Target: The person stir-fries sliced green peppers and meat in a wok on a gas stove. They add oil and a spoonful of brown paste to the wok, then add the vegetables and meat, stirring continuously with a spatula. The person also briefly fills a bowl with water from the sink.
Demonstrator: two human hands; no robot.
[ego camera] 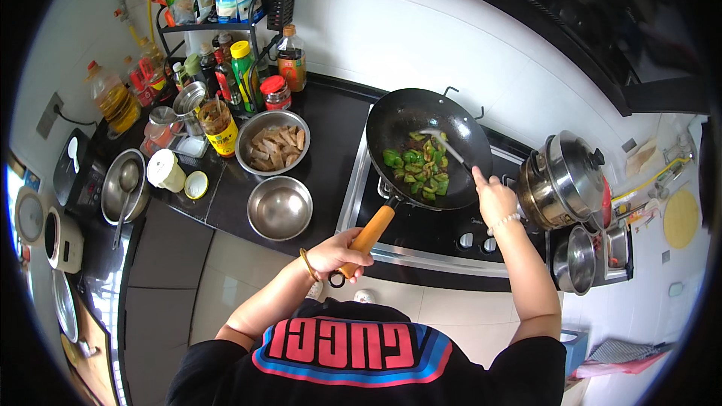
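My left hand (338, 256) grips the wooden handle (372, 231) of a dark wok (389, 118) on the gas stove (395, 237). Chopped green peppers (420, 166), some browned, lie in the wok's lower left part. In my right hand (495, 200) is a spatula (448, 146) with a dark handle and a metal head. Its blurred head rests among or just over the peppers; contact is hard to tell.
Left of the stove stand a steel bowl of sliced brownish food (274, 146), a steel bowl (280, 208) and an open sauce jar (219, 129). A lidded steel pot (558, 180) occupies the right burner. Above hangs a black range hood (541, 17).
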